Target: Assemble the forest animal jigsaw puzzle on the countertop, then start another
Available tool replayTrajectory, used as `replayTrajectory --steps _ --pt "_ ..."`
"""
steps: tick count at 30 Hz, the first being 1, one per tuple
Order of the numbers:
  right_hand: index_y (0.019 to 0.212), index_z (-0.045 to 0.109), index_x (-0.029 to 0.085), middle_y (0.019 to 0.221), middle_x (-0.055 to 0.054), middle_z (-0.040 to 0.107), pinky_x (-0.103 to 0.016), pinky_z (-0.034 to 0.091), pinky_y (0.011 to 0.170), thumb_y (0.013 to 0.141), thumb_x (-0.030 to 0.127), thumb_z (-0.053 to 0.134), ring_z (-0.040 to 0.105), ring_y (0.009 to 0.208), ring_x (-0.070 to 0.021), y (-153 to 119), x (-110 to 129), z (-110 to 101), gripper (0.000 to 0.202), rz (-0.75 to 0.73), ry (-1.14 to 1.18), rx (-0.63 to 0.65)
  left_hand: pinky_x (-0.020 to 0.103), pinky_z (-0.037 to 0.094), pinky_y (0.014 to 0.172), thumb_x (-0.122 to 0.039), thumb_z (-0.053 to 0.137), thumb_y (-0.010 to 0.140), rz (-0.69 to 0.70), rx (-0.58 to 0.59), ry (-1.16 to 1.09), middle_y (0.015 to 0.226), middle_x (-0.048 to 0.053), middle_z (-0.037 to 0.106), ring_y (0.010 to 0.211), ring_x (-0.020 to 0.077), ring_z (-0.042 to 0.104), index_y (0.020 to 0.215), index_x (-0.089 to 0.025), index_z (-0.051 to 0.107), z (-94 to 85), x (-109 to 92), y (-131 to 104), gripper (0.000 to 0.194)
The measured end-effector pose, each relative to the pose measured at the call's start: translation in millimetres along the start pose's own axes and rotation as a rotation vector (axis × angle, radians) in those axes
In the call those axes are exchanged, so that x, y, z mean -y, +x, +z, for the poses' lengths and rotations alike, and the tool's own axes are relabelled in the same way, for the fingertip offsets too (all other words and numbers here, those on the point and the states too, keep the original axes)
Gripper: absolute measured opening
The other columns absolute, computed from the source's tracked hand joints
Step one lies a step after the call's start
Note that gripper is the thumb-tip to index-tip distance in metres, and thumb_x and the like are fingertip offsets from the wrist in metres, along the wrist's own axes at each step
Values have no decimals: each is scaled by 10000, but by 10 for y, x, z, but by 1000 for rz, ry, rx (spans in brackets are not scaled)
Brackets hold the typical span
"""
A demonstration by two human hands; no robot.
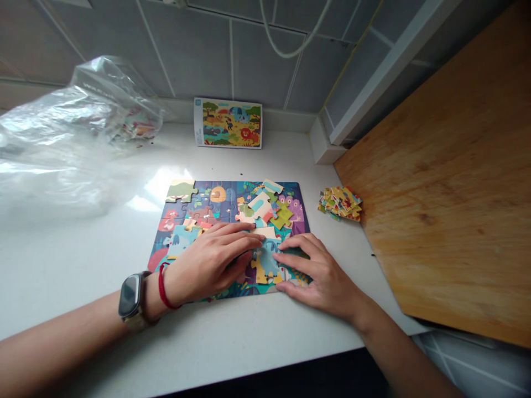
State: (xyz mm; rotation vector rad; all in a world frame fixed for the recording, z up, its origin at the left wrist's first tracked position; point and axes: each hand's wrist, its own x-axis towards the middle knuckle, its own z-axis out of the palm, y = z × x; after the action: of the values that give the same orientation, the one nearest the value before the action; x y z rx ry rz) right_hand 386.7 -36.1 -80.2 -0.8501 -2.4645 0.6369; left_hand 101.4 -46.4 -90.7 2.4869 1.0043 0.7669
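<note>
A blue elephant puzzle piece (267, 260) with a yellow lower edge lies on the dark, colourful jigsaw board (301, 190). Fingertips of my right hand (317, 271) hold it along its right side, the thumb near the board's front edge. My left hand (218, 254) lies palm down over the middle of the board, fingers stretched out to the piece's upper left; its thumb is partly hidden. A pale piece (265, 232) sits just above the elephant. Blue joined pieces (181, 240) rest left of my left hand. Loose green pieces (282, 215) overlap behind my fingers.
A green piece (181, 190) covers the board's upper left corner. The picture card (232, 122) leans on the wall behind. More pieces are heaped (340, 203) at the right, beside a wooden panel (448, 166). A clear plastic bag (83, 121) spreads over the left side of the white counter (232, 331).
</note>
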Motion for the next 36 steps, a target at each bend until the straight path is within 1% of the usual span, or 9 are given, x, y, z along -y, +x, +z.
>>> replayTrajectory --steps 5,9,12,15,18,22,26,30,36 --pt "1214 754 245 1291 -113 713 -500 570 999 880 259 805 629 1202 -292 -82 3 -9 338 -94 -8 24 452 566 1065 -146 559 1024 0 10 -13 1327 101 748 1368 275 616 1238 -193 687 25 22 -14 254" --pt "1211 748 216 1351 -128 708 -508 567 1034 899 246 783 605 1280 -308 -100 46 44 316 -123 -45 7 468 564 1080 -146 586 1019 19 1 18 1337 83 752 1368 282 619 1190 -203 733 38 36 -24 232" --pt "1228 739 195 1335 -124 730 -492 572 1040 909 244 774 595 1313 -314 -93 69 85 325 -143 -54 14 464 573 1066 -133 590 1015 28 -2 39 1337 84 754 1363 285 624 1182 -198 747 41 39 -27 238" --pt "1227 741 188 1316 -118 749 -488 584 1015 909 250 770 611 1296 -323 -87 86 92 325 -139 -77 2 471 568 1075 -112 591 999 35 13 44 1370 82 737 1366 289 618 1195 -197 750 30 40 -30 266" --pt "1233 742 191 1359 -112 737 -503 582 1017 917 250 751 609 1310 -336 -85 102 77 322 -137 -112 0 489 566 1081 -103 590 987 42 33 47 1414 78 711 1376 298 605 1219 -201 748 15 43 -38 298" --pt "1278 726 209 1381 -95 732 -519 574 1027 929 244 716 611 1318 -338 -84 132 70 350 -133 -133 45 527 559 1093 -105 580 982 54 62 47 1436 85 696 1398 316 589 1251 -210 750 12 57 -58 334" --pt "1332 700 217 1399 -102 721 -557 555 1036 926 230 690 619 1297 -354 -88 172 79 407 -121 -182 70 577 536 1107 -109 591 968 98 69 67 1481 101 661 1454 351 535 1326 -219 725 1 55 -75 397" --pt "1292 712 191 1430 -152 682 -557 539 1073 923 243 688 585 1357 -364 -94 185 77 374 -112 -215 47 562 551 1073 -114 595 977 152 66 93 1435 108 694 1417 354 562 1249 -206 750 -36 21 -67 326" --pt "1263 734 197 1472 -180 620 -545 549 1077 938 295 701 560 1386 -355 -109 133 81 341 -67 -189 19 547 592 1010 -99 599 962 134 40 85 1396 116 710 1339 343 596 1184 -202 764 -37 -1 -57 295"
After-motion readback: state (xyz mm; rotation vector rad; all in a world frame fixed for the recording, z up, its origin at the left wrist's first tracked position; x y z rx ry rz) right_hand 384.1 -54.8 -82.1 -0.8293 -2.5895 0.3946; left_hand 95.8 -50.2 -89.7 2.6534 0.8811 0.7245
